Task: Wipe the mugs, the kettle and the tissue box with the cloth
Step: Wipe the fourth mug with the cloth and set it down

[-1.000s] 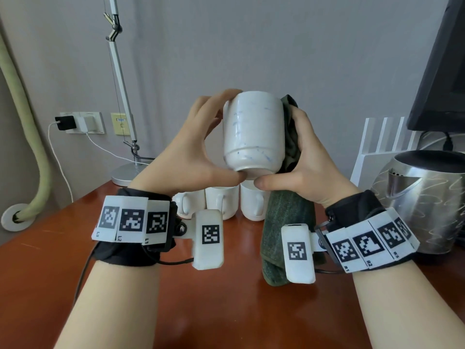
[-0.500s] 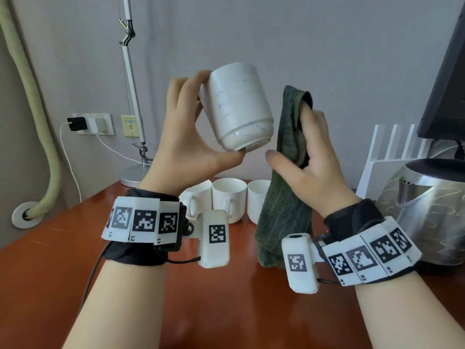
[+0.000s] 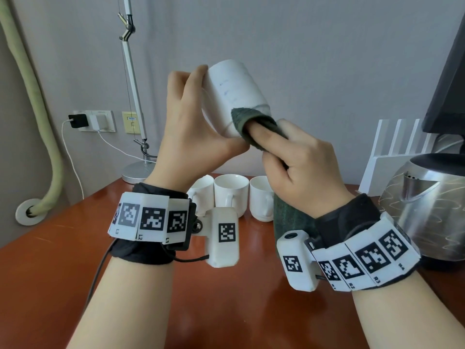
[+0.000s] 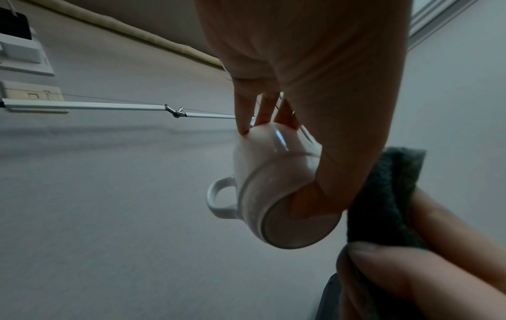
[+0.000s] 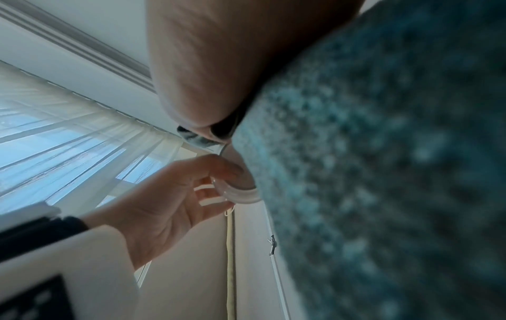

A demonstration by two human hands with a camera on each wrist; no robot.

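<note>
This looks like a hotel room or a small home office corner. A glossy reddish wooden desk fills the lower frame against a plain grey wall. At the left a desk lamp rises from a round metal base, beside wall sockets with chargers plugged in. Three white mugs stand in a row at the centre, with a steel kettle at the right and the dark edge of a screen at the upper right. The right wrist view shows a window with sheer white curtains.
</note>
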